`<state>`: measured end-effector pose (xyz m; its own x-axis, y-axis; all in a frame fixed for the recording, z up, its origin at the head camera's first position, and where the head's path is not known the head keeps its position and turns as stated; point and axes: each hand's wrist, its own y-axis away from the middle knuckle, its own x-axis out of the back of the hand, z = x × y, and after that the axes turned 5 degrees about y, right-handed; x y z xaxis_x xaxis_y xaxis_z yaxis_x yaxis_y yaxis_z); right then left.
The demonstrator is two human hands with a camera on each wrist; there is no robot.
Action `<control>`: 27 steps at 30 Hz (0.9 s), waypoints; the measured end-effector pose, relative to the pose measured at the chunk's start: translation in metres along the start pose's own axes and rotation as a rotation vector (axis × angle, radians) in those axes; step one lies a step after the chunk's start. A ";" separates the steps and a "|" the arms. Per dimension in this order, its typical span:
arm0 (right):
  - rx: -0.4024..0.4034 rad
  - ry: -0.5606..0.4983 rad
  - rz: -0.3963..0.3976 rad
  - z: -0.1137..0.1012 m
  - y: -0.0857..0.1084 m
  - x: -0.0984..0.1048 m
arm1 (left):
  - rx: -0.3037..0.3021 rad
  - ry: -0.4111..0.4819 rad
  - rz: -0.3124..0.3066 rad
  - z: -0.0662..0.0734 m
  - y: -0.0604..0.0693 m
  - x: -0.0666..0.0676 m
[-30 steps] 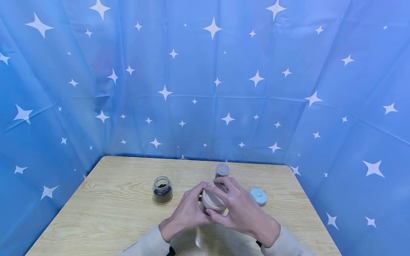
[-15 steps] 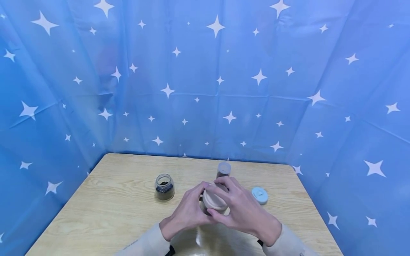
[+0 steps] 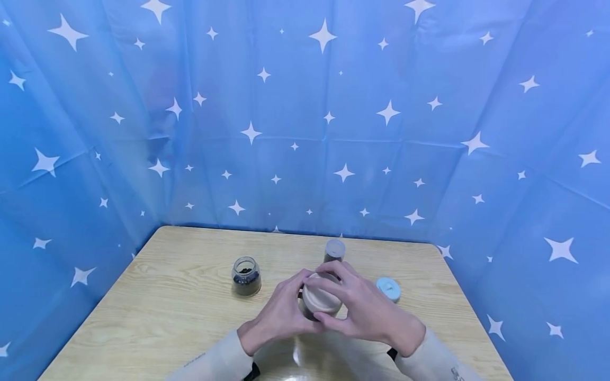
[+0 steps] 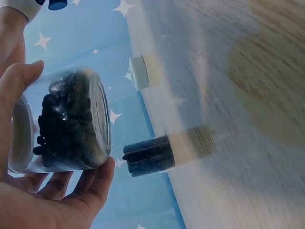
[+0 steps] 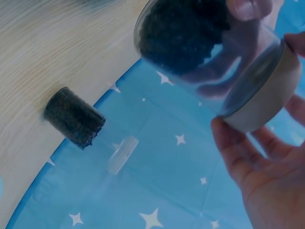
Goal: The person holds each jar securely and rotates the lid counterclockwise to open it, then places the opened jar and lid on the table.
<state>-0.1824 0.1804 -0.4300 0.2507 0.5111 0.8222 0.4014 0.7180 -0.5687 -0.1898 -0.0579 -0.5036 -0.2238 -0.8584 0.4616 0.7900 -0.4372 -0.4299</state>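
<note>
My left hand [image 3: 283,309] grips a clear glass jar [image 4: 66,119] partly filled with dark beans, its thumb on one side and its fingers curved round the other. The jar is held above the table. A pale, off-white lid [image 5: 267,90] sits on the jar's mouth. Fingers and thumb of my right hand [image 3: 369,309] are curled round that lid's rim. From the head, the lid and both hands hide most of the jar. Whether the lid is fully seated I cannot tell.
A lidless glass jar [image 3: 246,278] with dark contents stands left of the hands on the wooden table [image 3: 157,312]. Behind the hands is a clear cylindrical container [image 5: 74,117] of dark beans with a translucent cap. A light blue lid [image 3: 388,289] lies to the right.
The head view has shifted slightly. Both hands keep their hold on the jar and its lid, and the right wrist sits a little further right.
</note>
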 end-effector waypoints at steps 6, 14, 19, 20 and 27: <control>0.067 -0.074 -0.030 0.012 -0.001 0.002 | 0.017 -0.013 -0.017 0.002 -0.002 0.001; 0.114 -0.166 -0.083 0.025 -0.006 0.007 | 0.003 -0.025 -0.012 0.004 -0.007 0.001; 0.130 -0.188 -0.098 0.028 -0.008 0.009 | 0.000 -0.036 -0.011 0.003 -0.008 -0.002; 0.131 -0.190 -0.101 0.029 -0.008 0.009 | -0.001 -0.040 -0.012 0.003 -0.008 -0.002; 0.121 -0.193 -0.111 0.031 -0.006 0.010 | 0.001 -0.063 -0.009 0.004 -0.010 -0.004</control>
<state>-0.2096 0.1959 -0.4186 0.0330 0.4982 0.8664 0.3055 0.8204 -0.4834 -0.1949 -0.0493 -0.4980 -0.1942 -0.8358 0.5136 0.7889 -0.4442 -0.4246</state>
